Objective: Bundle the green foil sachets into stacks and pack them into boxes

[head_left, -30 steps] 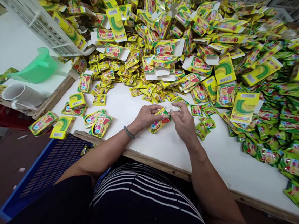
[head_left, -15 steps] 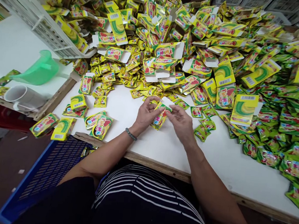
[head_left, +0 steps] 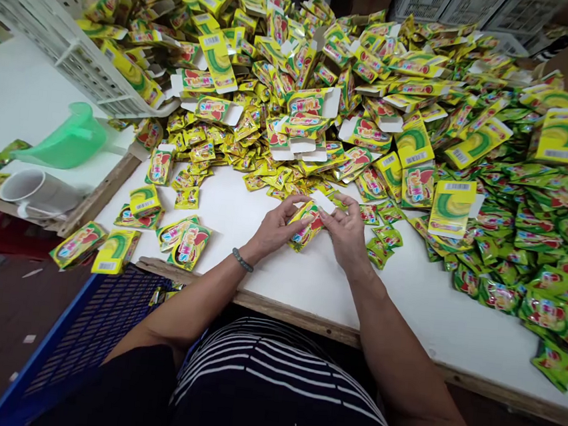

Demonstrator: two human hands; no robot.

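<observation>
Between my hands is a small yellow-green candy box (head_left: 307, 227) with a white flap standing up at its top end. My left hand (head_left: 279, 226) is closed on the box's left side, thumb across its printed face. At the flap end, my right hand (head_left: 346, 232) pinches the box with thumb and fingers. Green sachets (head_left: 384, 239) lie on the white table just right of my right hand. Beyond both hands, small yellow sachets (head_left: 243, 145) are heaped, with open-flapped boxes (head_left: 305, 101) on top. What is inside the held box is hidden.
Several boxes (head_left: 189, 247) lie near the table's front left edge. A green scoop (head_left: 65, 138) and a white mug (head_left: 39, 193) stand at left beside a white crate (head_left: 111, 69). Below is a blue basket (head_left: 71, 333). Green sachets (head_left: 540, 264) pile up at right.
The view has shifted slightly. My right hand's fingers have spread a little at the flap end, and the held box shows more of its printed face. Both hands still hold it.
</observation>
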